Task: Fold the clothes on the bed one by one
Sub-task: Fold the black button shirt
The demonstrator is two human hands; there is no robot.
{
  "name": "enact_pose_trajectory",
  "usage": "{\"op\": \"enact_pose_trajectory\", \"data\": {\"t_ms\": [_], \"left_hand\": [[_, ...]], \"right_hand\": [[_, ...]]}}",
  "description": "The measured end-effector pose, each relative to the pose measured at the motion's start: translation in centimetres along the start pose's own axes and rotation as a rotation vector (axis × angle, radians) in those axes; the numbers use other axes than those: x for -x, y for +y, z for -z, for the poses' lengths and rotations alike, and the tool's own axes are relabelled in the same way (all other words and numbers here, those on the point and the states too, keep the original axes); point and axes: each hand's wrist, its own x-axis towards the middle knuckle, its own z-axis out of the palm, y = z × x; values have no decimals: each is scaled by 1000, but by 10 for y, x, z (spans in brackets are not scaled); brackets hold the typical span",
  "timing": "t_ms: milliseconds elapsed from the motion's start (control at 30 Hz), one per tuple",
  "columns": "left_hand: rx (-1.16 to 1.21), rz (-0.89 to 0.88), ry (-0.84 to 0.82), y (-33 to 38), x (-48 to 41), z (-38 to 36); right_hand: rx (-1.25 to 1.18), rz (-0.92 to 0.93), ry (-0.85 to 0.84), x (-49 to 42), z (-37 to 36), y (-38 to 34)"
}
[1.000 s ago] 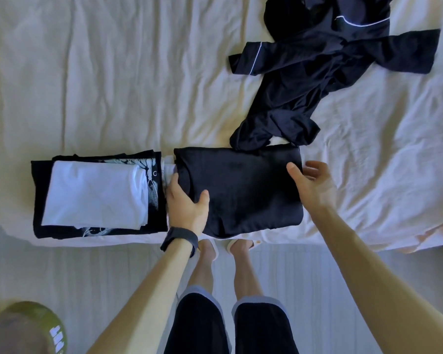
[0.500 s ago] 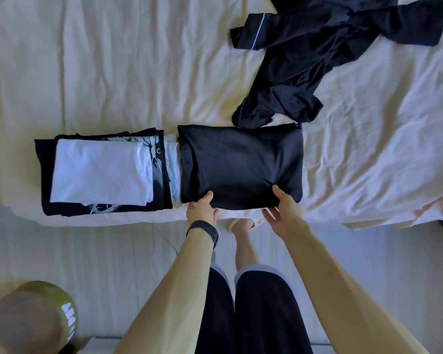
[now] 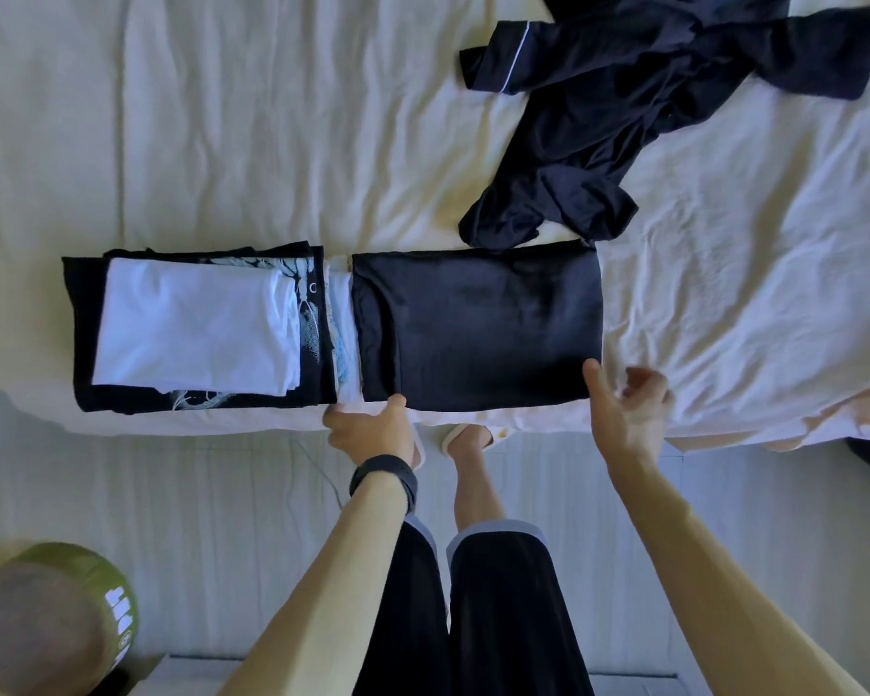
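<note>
Folded black garment (image 3: 478, 329): our left hand (image 3: 367, 434) at its near corner, grip unclear; right hand (image 3: 624, 414) loose, probably squaring edges.

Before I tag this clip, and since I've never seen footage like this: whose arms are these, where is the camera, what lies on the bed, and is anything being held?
No machine here: these are a person's two bare arms, filmed by one wide-angle camera worn on their head, looking down. On the bed sheet, at the near edge, sit a stack of folded clothes, white one on top, and beside it a folded black garment. Farther back lies an unfolded dark garment. The left hand has its thumb on the folded black garment's near left corner; whether it grips is unclear. The right hand is by the near right corner, fingers loosely curled, holding nothing.
</note>
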Motion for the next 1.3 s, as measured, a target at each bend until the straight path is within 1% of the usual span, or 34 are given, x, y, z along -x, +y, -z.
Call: {"op": "enact_pose_trajectory", "data": {"t_ms": [33, 100, 133, 167, 200, 233, 267, 300, 333, 367, 433, 600, 733, 800, 833, 867, 933, 1000, 1100, 1167, 1233, 1300], "left_hand": [[-108, -175, 37, 0, 10, -2], [-235, -560, -4, -2, 28, -10], [-255, -698, -37, 2, 32, -17], [-282, -824, -56, 6, 30, -28], [-350, -958, -69, 14, 25, -39], [-484, -1095, -81, 21, 16, -50], [-656, -1220, -87, 27, 5, -60], [-818, -1298, -82, 31, -10, -68], [-938, -1327, -59, 33, -26, -72], [-1010, -1320, -28, 33, -43, -74], [-1060, -1289, 8, 31, -72, -74], [-1087, -1320, 28, 30, -95, -78], [-1044, -1212, 104, 27, -90, -73], [-1033, -1196, 156, 31, -83, -70], [-1027, -1213, 173, 33, -78, -69], [-1030, -1253, 172, 33, -73, -66], [-1061, -1363, 120, 23, -64, -58], [-1110, -1416, 62, 7, -67, -46], [-1167, -1353, 46, -1, -84, -39], [-1166, -1304, 39, 0, -92, -43], [-1168, -1282, 58, 0, -93, -48], [-1171, -1270, 64, -1, -92, -50]], "right_hand": [[42, 179, 105, 0, -2, -4], [130, 606, 245, -2, -12, -19], [184, 784, 275, -4, -20, -30], [243, 909, 277, -11, -32, -35], [322, 990, 271, -15, -41, -43], [403, 1029, 258, -20, -50, -50], [485, 1047, 246, -27, -58, -55], [552, 1042, 232, -35, -64, -58], [600, 1020, 207, -43, -68, -58], [626, 1001, 181, -53, -71, -58], [649, 992, 148, -69, -73, -52], [665, 1025, 166, -84, -82, -45], [589, 901, 169, -80, -75, -42], [545, 826, 195, -71, -67, -41], [532, 821, 204, -64, -63, -40], [528, 840, 208, -56, -59, -39], [557, 927, 227, -39, -55, -32], [591, 982, 244, -31, -56, -21], [620, 940, 228, -42, -63, -9], [651, 902, 185, -55, -67, -5], [648, 898, 136, -64, -69, -3], [631, 906, 124, -67, -70, -1]]}}
